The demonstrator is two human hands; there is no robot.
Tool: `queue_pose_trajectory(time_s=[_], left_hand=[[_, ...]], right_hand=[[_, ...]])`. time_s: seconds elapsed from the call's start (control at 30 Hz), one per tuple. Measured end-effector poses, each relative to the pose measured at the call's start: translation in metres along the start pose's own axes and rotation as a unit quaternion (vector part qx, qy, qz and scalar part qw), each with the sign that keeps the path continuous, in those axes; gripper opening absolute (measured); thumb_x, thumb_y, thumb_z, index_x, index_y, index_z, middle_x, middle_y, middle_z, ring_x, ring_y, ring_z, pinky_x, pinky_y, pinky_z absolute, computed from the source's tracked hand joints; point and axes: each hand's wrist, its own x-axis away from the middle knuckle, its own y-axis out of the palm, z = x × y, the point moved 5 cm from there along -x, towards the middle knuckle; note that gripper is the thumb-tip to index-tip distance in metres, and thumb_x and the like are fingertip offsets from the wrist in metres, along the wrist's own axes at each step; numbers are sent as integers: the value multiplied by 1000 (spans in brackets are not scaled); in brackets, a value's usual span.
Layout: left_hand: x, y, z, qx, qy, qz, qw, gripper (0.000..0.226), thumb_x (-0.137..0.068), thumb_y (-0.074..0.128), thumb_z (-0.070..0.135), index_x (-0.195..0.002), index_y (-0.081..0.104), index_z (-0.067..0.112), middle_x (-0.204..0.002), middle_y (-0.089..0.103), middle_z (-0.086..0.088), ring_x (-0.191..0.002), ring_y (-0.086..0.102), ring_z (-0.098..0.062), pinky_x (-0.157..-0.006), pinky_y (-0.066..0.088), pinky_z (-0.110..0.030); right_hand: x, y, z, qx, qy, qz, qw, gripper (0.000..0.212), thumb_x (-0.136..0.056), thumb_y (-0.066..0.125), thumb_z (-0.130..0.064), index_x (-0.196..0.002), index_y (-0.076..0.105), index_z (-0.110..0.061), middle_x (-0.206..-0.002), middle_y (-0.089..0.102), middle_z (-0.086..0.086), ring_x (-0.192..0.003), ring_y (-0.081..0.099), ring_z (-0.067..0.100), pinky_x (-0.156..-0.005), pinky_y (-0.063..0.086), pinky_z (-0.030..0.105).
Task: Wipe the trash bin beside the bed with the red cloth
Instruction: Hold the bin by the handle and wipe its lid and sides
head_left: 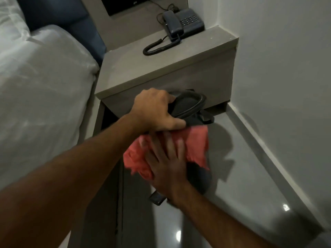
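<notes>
Both forearms come in from the bottom of the shot, left one crossing over from the lower left. Right hand (pixel 167 163) is flat on the red cloth (pixel 195 145), fingers spread a bit and pressed down – it's a little motion-blurred so I can't make out the fingertips cleanly. That cloth is bunched against the side of the trash bin (pixel 186 106), a dark bin with a rounded lid, tilted toward the camera rather than standing straight.

Left hand (pixel 154 111) is curled over the bin's top, thumb along the near edge and the other fingers wrapped over the far side of the lid rim – a proper grip, not just resting.

Bin sits on the grey floor (pixel 241 185) right in front of the grey nightstand (pixel 161 65), which is jammed between the bed (pixel 44 86) on the left and the white wall (pixel 286 68) on the right. Up on the nightstand there's a dark corded phone (pixel 182 22), its coiled cord looping across the top.
</notes>
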Motion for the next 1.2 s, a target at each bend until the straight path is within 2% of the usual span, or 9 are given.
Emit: queue_pose_trajectory(time_s=[0.23, 0.33, 0.43, 0.53, 0.63, 0.83, 0.97, 1.07, 1.2], left_hand=[[-10, 0, -3, -4, 0, -33, 999, 77, -51, 45, 79, -94, 76, 21, -59, 61, 0, -57, 59, -21, -51, 48, -31], [-7, 1, 1, 8, 8, -34, 999, 74, -57, 46, 77, -97, 75, 21, -60, 64, -1, -54, 59, -18, -50, 53, -32], [-7, 1, 1, 17, 9, -28, 999, 75, -59, 46, 76, -101, 74, 20, -62, 65, -1, -54, 59, -17, -51, 52, -31], [-10, 3, 4, 19, -1, 2, 1000, 74, -56, 46, 76, -96, 75, 23, -59, 65, 0, -54, 59, -17, -49, 50, -31], [-12, 4, 11, 12, -18, 33, 999, 69, -51, 47, 77, -86, 76, 23, -52, 57, 4, -51, 54, -16, -48, 39, -25], [-10, 1, 8, 35, -17, 0, 999, 70, -54, 48, 74, -92, 76, 23, -62, 66, -1, -59, 60, -20, -58, 53, -36], [-9, -2, 11, 57, -25, -2, 998, 67, -54, 52, 71, -95, 76, 24, -63, 67, -2, -62, 62, -21, -64, 55, -41], [-7, 0, 7, 66, -33, 15, 997, 65, -52, 52, 72, -91, 77, 25, -62, 67, -2, -61, 61, -20, -61, 54, -38], [-9, 3, 9, 67, -46, 42, 996, 64, -50, 53, 72, -87, 77, 26, -59, 65, 3, -59, 61, -18, -60, 52, -34]], right_hand=[[81, 17, 8, -6, -253, -158, 954, 50, -95, 54, -32, -142, 54, -14, -153, 49, 4, -147, 35, 26, -125, -1, 44], [142, 15, 57, 7, -221, -205, 953, 38, -100, 49, -40, -137, 50, -37, -159, 36, -18, -141, 41, 13, -124, -8, 36], [140, 2, 86, 12, -191, -134, 972, 48, -86, 54, -48, -131, 52, -31, -165, 28, -1, -143, 33, 31, -123, 6, 52], [92, -11, 72, -30, -11, -70, 997, 76, -85, 51, -49, -150, 34, -14, -158, 29, 20, -150, 17, 41, -115, 23, 61], [32, -18, 63, -130, 363, -12, 923, 86, -96, 26, -64, -159, 3, -9, -164, 6, 24, -151, 9, 42, -120, 17, 59], [104, 13, 12, -128, 59, -169, 975, 63, -100, 31, -54, -148, 44, -16, -155, 41, 13, -142, 34, 42, -116, 22, 59], [167, 28, 102, -300, 400, -137, 855, 56, -102, 47, -43, -150, 41, -16, -152, 43, 5, -131, 40, -1, -119, 27, 27], [110, 38, 137, -409, 563, -56, 716, 50, -106, 44, -42, -147, 47, -13, -139, 57, 16, -110, 50, -4, -114, 38, 41], [39, 1, 94, -324, 496, 12, 805, 61, -89, 30, -80, -132, 53, -43, -116, 63, -19, -101, 58, -1, -92, 45, 27]])
